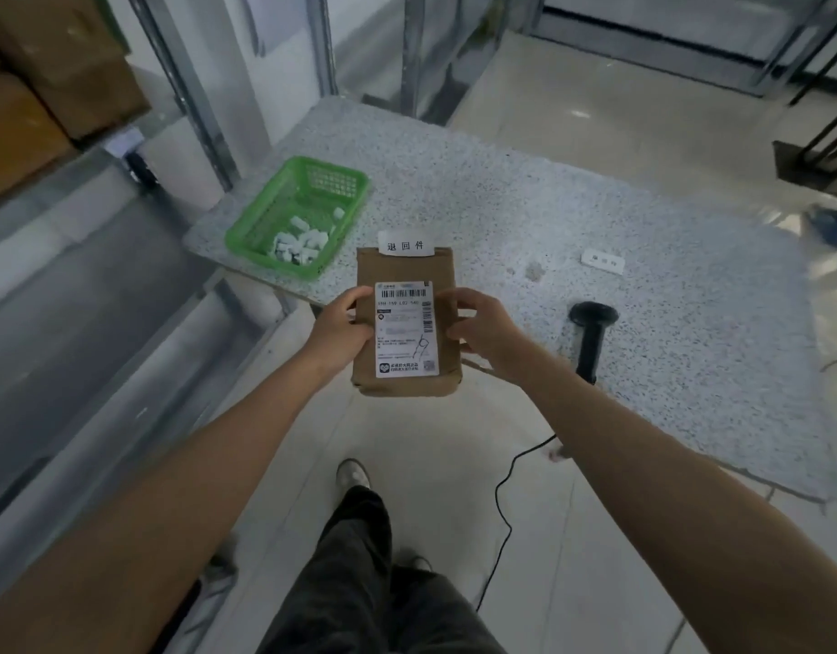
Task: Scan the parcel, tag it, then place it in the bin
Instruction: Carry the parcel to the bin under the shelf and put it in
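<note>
Fingers (355, 297) of the left hand (343, 330) curl around the left edge of the parcel (404, 271), thumb on its face, while the right hand (485, 330) closes on the right edge in the same way; both hands grip the brown cardboard parcel and hold it up, above the floor, just off the near edge of the speckled worktop (643, 276). A white shipping label (405, 330) covers the parcel's face, with barcodes along its top and right side and a row of digits under them, too blurred to read with certainty; the smaller print below is illegible. A white tag (405, 245) sticks up from the parcel's top edge and reads "退回件". A second white tag (603, 262) lies on the worktop to the right, its writing unreadable. A black scanner (591, 335) rests on the worktop near the right hand. A green basket (246, 238) at the left corner holds small white pieces (301, 240), hard to identify.
</note>
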